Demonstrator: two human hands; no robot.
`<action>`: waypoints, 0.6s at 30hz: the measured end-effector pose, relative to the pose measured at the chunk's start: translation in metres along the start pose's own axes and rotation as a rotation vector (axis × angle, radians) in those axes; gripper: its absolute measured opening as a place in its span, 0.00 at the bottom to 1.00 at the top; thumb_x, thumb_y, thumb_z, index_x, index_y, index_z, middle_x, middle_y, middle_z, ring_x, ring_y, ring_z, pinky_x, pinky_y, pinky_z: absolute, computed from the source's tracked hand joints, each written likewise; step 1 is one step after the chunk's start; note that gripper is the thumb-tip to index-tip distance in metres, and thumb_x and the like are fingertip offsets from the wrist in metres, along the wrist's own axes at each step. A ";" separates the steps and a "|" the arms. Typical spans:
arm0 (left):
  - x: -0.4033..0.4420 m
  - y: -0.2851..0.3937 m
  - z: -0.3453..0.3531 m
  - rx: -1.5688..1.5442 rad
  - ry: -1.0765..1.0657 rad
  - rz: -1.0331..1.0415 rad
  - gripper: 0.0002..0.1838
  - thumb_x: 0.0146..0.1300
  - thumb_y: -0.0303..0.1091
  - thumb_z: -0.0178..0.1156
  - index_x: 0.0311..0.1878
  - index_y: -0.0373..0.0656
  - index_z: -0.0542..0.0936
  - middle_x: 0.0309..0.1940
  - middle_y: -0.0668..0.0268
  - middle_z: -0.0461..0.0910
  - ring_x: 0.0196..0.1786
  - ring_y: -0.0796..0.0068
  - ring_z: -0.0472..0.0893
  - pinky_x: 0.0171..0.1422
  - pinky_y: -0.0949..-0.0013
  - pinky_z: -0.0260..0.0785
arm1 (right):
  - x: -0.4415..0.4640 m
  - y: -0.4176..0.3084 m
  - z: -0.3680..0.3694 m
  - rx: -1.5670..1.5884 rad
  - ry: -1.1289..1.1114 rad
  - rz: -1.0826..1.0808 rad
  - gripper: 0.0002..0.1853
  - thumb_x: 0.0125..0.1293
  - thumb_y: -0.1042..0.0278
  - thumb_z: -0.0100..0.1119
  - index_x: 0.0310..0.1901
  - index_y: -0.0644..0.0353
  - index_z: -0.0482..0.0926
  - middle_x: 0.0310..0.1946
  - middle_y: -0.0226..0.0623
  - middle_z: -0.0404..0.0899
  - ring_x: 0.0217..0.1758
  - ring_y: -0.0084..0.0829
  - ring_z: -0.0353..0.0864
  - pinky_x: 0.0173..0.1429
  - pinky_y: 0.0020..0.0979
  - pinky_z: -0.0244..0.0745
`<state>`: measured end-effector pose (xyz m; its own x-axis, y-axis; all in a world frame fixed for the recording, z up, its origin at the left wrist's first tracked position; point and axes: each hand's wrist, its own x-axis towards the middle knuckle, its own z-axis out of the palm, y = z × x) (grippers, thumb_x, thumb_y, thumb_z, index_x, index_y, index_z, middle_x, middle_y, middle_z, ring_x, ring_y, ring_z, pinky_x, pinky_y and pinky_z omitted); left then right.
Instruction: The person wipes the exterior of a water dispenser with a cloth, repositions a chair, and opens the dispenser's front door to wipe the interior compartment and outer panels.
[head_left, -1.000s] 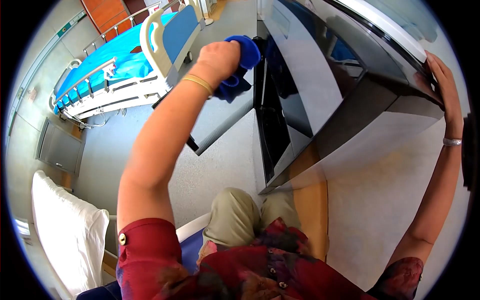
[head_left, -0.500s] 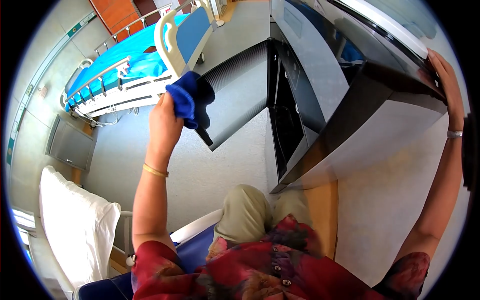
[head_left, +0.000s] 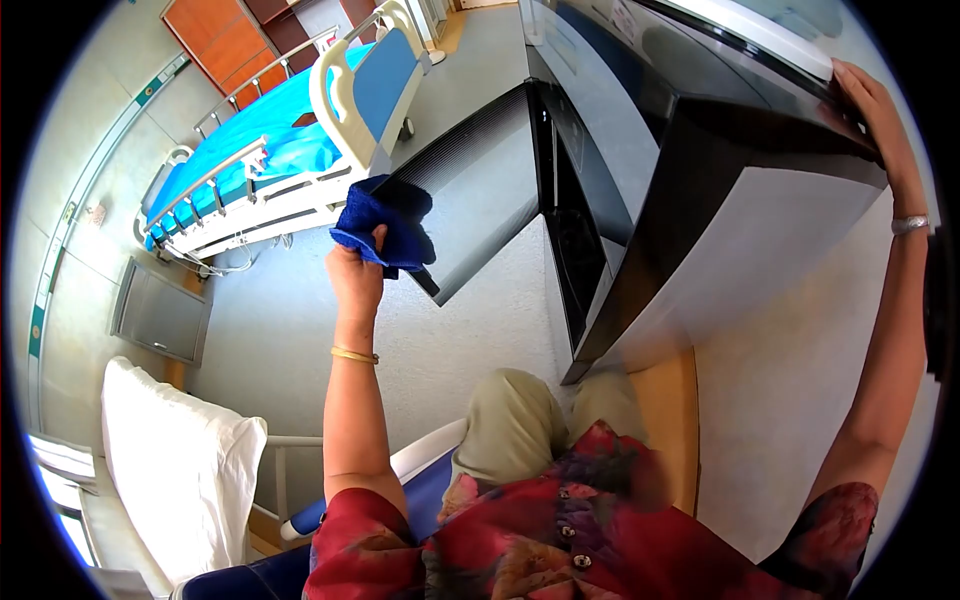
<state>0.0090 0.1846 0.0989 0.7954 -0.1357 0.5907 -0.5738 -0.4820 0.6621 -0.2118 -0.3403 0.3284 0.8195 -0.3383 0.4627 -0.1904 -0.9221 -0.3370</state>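
Observation:
My left hand (head_left: pixel 356 278) is closed around a dark blue cloth (head_left: pixel 378 222). The cloth covers the free end of a dark glossy door (head_left: pixel 478 190), which stands swung out from a tall black and grey appliance (head_left: pixel 690 190). Up at the right, my right hand (head_left: pixel 872 105) lies along the appliance's upper side edge, beside a white rim (head_left: pixel 775 28). Its fingers look stretched out, though the fingertips are partly hidden. Behind the door hinge, a dark inner compartment (head_left: pixel 575 235) shows.
A bed (head_left: pixel 265 130) with a blue cover and side rails stands at the upper left. Nearer are a grey wall cabinet door (head_left: pixel 160 312), a white pillow (head_left: pixel 180 465) and a blue seat or mattress edge (head_left: pixel 430 490) by my legs. Grey floor (head_left: pixel 300 350) lies between.
My left hand and the cloth have shifted slightly right and down at the door's end, and the cloth is more spread out. The whole view has turned a little; my right hand keeps its place.

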 end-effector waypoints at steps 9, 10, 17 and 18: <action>-0.029 -0.015 -0.006 -0.866 0.517 -0.363 0.29 0.65 0.53 0.46 0.55 0.33 0.65 0.48 0.58 0.73 0.47 0.66 0.76 0.52 0.66 0.71 | 0.001 0.002 0.000 -0.184 -0.016 -0.043 0.24 0.64 0.53 0.50 0.55 0.64 0.70 0.48 0.37 0.71 0.50 0.27 0.70 0.59 0.22 0.61; -0.042 -0.013 -0.006 -0.859 0.499 -0.349 0.29 0.65 0.54 0.44 0.53 0.34 0.67 0.49 0.58 0.73 0.49 0.65 0.76 0.54 0.66 0.69 | 0.000 0.007 0.001 -0.183 -0.017 -0.040 0.24 0.64 0.53 0.50 0.55 0.64 0.70 0.48 0.37 0.71 0.50 0.27 0.70 0.59 0.22 0.61; -0.106 0.005 0.056 -0.179 0.249 -0.214 0.25 0.69 0.41 0.42 0.60 0.31 0.60 0.56 0.56 0.64 0.58 0.64 0.63 0.65 0.66 0.51 | 0.002 0.026 0.001 -0.126 0.118 -0.072 0.27 0.65 0.48 0.46 0.58 0.59 0.68 0.55 0.38 0.68 0.57 0.28 0.68 0.64 0.26 0.58; -0.102 0.005 0.063 -0.166 0.267 -0.105 0.23 0.68 0.40 0.43 0.59 0.31 0.60 0.55 0.57 0.65 0.57 0.65 0.64 0.63 0.66 0.52 | 0.002 0.024 -0.001 -0.161 0.095 -0.022 0.27 0.65 0.47 0.45 0.58 0.59 0.68 0.56 0.38 0.68 0.58 0.28 0.67 0.65 0.27 0.57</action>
<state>-0.0626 0.1419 0.0127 0.7855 0.1497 0.6004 -0.5325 -0.3306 0.7792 -0.2148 -0.3634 0.3218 0.7712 -0.3265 0.5465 -0.2630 -0.9452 -0.1937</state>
